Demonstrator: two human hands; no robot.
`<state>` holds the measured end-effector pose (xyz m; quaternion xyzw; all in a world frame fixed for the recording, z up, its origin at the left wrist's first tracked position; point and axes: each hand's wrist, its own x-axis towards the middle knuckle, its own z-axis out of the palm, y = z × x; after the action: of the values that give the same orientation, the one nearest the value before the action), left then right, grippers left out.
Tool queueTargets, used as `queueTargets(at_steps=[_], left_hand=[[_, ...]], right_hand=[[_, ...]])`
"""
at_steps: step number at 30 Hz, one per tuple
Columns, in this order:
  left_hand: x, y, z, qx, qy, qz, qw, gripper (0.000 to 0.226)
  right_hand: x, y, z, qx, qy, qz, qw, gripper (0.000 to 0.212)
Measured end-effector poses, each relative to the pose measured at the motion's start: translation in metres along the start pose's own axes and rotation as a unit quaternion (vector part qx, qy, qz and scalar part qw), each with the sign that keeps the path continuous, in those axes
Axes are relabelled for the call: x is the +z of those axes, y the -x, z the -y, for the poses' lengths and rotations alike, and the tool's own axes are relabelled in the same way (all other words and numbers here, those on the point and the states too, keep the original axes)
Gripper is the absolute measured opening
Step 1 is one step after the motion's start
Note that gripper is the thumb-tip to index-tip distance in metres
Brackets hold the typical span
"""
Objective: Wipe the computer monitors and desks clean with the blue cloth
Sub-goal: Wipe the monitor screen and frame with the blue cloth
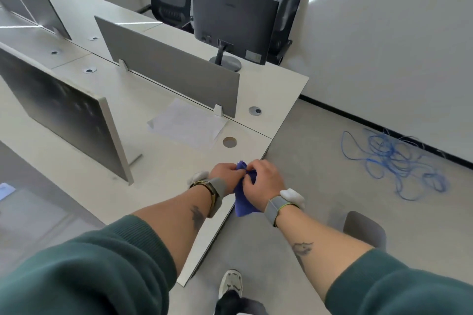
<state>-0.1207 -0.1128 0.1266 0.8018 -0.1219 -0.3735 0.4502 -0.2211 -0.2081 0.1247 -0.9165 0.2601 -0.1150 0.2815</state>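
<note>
The near monitor (64, 110) shows hazy marks on its screen and is judged not yet wiped. The tabletop (166, 174) has no cloth spread on it. At its corner edge, the left hand (225, 172) holds the bunched blue cloth (244, 197) in a closed grip, as does the right hand (263, 181). Judgement: the cloth is being readied, and wiping here is not yet done.

Dark green ribbed sleeves (84, 271), grey wrist straps (275, 208) with white pods (293, 195), gold watch (211, 188), forearm tattoos (197, 216), white sneaker (231, 282)
</note>
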Motion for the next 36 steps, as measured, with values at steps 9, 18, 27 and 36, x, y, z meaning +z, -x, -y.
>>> queueTargets(at_steps=[9,18,27,36], left_hand=[[0.032,0.029,-0.041,-0.058,0.169,0.01,0.984,0.014],[0.104,0.0,-0.11,0.006,0.044,-0.015,0.999,0.032],[0.216,-0.054,-0.175,0.0,0.026,-0.088,0.996,0.025],[0.264,-0.116,-0.221,-0.044,0.067,-0.086,0.993,0.022]], right_hand=[[-0.031,0.028,-0.02,-0.017,0.011,0.026,0.999,0.025],[-0.097,-0.007,-0.103,-0.098,0.112,-0.007,0.989,0.04],[-0.17,-0.053,-0.217,-0.15,0.203,-0.005,0.968,0.051],[-0.194,-0.102,-0.285,-0.168,0.207,-0.022,0.964,0.06]])
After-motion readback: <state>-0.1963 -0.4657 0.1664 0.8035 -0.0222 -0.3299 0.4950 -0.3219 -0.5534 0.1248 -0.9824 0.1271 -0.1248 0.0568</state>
